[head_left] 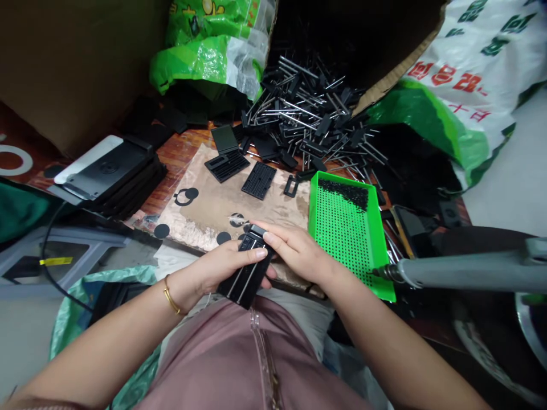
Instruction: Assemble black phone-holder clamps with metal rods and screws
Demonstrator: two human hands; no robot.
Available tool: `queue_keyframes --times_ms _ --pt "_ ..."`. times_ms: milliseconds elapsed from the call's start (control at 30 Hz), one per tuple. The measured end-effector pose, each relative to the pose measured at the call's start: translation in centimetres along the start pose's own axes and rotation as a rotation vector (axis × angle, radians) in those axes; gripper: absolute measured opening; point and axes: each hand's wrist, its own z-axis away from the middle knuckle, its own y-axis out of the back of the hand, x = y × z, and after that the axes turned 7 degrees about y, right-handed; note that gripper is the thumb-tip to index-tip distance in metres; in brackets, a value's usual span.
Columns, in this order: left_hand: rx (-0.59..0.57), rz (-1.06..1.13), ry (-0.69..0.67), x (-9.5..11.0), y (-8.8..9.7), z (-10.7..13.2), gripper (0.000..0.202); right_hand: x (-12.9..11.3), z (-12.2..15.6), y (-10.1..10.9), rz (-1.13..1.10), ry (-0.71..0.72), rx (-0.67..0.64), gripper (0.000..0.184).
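Note:
A black plastic panel [239, 280] with two thin metal rods running along it is held tilted above my lap. My left hand [217, 263] grips its left side, thumb lying across the rods. My right hand [299, 253] closes on the panel's upper right end, at a small black end block [257, 230], with thumb and forefinger. Some fingertips show beneath the panel's right edge; the rest are hidden behind it. Beyond my hands, black slotted plates [258, 180] and a small black frame [291, 185] lie on a cardboard-covered board [213, 199].
To the right, a green tray [314, 216] holds many tiny black parts. A power screwdriver [453, 272] points in from the right. Behind lies a heap of rodded black pieces [299, 108]. Stacked black panels [111, 176] stand at left. Plastic bags [209, 62] hang over the back.

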Motion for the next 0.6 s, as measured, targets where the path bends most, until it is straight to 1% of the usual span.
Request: queue_keyframes --times_ms 167,367,500,600 --pt "0.016 0.011 -0.017 -0.28 -0.05 -0.2 0.035 0.23 -0.07 -0.2 -0.025 0.017 0.01 0.039" --pt "-0.031 -0.002 -0.043 -0.45 0.06 -0.11 0.036 0.03 -0.04 -0.05 -0.022 0.017 0.013 0.039" --pt "0.028 -0.017 -0.059 -0.54 -0.17 -0.18 0.03 0.08 -0.02 -0.09 -0.055 0.012 0.002 0.039" --pt "0.04 -0.025 -0.044 -0.57 -0.27 -0.23 0.027 0.26 -0.11 -0.15 -0.092 0.01 -0.011 0.039"
